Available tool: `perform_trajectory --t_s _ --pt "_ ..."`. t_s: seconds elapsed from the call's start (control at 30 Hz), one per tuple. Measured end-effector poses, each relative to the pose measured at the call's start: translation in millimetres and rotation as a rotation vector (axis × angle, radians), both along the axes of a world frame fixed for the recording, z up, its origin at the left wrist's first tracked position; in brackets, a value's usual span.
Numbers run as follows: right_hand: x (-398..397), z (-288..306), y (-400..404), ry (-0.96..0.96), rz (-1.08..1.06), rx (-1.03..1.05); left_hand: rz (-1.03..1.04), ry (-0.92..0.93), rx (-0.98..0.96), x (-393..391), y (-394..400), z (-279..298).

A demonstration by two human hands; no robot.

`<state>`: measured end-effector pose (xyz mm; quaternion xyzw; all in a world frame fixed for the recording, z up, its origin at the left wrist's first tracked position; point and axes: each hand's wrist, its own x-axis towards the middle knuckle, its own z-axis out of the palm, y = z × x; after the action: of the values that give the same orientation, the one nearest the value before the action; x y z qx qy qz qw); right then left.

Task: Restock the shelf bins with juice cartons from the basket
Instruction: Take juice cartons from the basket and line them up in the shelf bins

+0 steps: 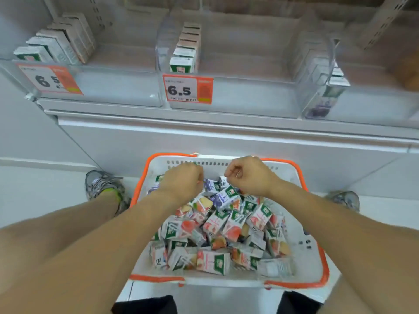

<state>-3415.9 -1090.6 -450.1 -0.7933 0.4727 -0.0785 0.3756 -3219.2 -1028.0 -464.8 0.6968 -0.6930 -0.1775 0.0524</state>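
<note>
Two orange and white price tags clipped to the shelf edge, the middle price tag (187, 89) reads 6.5 and the left price tag (50, 79) looks the same but tilted and blurry. Grey sneakers on the pale floor (34, 189): left sneaker (103, 185) with a yellow-green bit, right sneaker (345, 199) mostly hidden. Black shorts (145, 305) at the bottom.

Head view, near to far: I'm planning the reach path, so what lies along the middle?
White plastic basket with orange rim → heap of small juice cartons → left hand and right hand → orange price tag reading 6.5 → clear shelf bin with a carton row.
</note>
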Motion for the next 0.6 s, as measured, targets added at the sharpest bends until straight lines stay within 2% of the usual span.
perform_trajectory --t_s 0.1,0.17,0.37,0.47,0.6 --pt "6.0 -27.1 1.2 0.141 0.069 0.047 0.030 -0.028 0.254 11.0 18.0 -35.2" --pt "9.3 -46.6 0.8 0.258 0.095 0.064 0.019 -0.017 0.352 21.4 25.8 -49.5" --pt "10.7 -89.2 -11.0 0.425 -0.070 0.213 -0.048 -0.120 0.614 47.7 42.3 -79.0" --pt "18.7 -104.4 -12.5 0.467 -0.113 0.279 0.000 -0.019 0.622 51.1 40.0 -84.9" --pt "27.8 -111.5 -16.4 0.497 -0.244 0.273 0.101 0.186 0.538 52.8 24.9 -74.7"
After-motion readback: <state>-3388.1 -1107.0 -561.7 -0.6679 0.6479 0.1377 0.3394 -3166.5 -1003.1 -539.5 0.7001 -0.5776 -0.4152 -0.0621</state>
